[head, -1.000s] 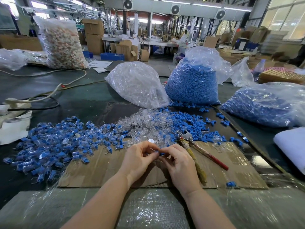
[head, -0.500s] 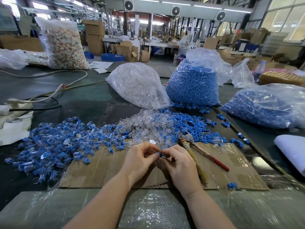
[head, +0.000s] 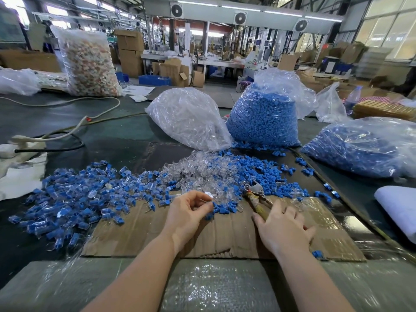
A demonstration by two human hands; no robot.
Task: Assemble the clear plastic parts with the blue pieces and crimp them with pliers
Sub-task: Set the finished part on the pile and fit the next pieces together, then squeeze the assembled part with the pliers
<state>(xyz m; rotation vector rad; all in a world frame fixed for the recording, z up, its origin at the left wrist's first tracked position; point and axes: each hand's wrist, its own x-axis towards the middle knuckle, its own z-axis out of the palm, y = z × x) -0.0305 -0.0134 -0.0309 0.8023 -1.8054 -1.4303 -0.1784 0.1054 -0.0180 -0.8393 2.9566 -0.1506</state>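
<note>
My left hand (head: 189, 212) holds a small clear-and-blue part (head: 210, 215) pinched at its curled fingertips, just above the cardboard sheet (head: 139, 230). My right hand (head: 283, 228) lies spread over the handles of the pliers (head: 255, 190), fingers straight and thumb beside the wrapped handle. The pliers' metal head points away from me into the parts. A heap of loose clear parts (head: 200, 170) sits behind my hands, with loose blue pieces (head: 258, 172) to its right. A wide heap of joined blue-and-clear parts (head: 76, 199) covers the left.
Behind the heaps stand a bag of clear parts (head: 189, 118) and a bag of blue pieces (head: 263, 118); another blue bag (head: 364, 147) lies at the right. A white cloth (head: 398, 206) is at the right edge. A power strip and cables (head: 27, 143) lie left.
My hands, which were together working on one part, have separated. The right hand moved right onto the pliers' handles; the left hand kept the part.
</note>
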